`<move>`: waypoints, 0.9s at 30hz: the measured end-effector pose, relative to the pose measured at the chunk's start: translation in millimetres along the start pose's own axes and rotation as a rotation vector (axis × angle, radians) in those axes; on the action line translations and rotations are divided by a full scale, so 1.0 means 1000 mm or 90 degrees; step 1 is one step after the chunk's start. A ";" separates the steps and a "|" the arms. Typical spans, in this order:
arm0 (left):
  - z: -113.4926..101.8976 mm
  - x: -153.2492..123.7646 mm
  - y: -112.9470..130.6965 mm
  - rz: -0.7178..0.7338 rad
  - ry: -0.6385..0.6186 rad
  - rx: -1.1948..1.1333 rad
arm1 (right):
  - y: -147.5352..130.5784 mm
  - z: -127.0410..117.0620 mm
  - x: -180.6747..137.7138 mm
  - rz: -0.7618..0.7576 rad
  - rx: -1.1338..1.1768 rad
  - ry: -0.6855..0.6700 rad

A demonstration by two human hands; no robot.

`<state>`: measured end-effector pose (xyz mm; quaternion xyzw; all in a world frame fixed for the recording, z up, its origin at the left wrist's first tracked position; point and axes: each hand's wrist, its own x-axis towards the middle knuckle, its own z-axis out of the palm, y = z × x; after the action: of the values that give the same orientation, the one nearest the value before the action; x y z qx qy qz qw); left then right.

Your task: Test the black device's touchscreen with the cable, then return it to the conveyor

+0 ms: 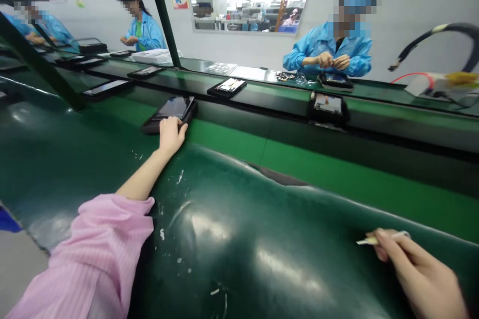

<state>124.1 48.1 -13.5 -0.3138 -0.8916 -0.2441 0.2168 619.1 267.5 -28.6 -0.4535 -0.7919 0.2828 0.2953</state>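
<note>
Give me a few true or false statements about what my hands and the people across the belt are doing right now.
1. The left hand rests on a dark tablet at the belt's edge. True.
2. The right hand is empty. False: it holds a thin pale tool.
3. The person's sleeve is blue. False: it is pink.
4. A co-worker in a blue coat stands across the belt, hands together. True.
5. Only one tablet lies on the line. False: several do, such as another tablet.
</note>
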 end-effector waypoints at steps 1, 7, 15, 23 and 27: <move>-0.003 -0.014 0.012 0.026 0.001 -0.012 | -0.006 0.001 0.000 -0.002 0.021 -0.014; -0.027 -0.124 0.094 0.199 -0.016 -0.090 | -0.016 0.004 0.000 -0.039 0.147 -0.035; -0.094 -0.285 0.199 0.352 -0.039 -0.212 | -0.011 0.004 -0.002 0.030 0.435 0.028; -0.139 -0.419 0.248 0.455 -0.114 -0.280 | -0.013 -0.006 -0.007 0.047 0.570 -0.084; -0.151 -0.405 0.243 0.366 -0.159 -0.352 | -0.023 -0.006 -0.014 0.098 0.587 -0.213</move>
<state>608.4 -55.3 -40.8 -0.6235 -0.6880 -0.3638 0.0741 616.4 245.6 -10.9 -0.2813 -0.5850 0.6936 0.3124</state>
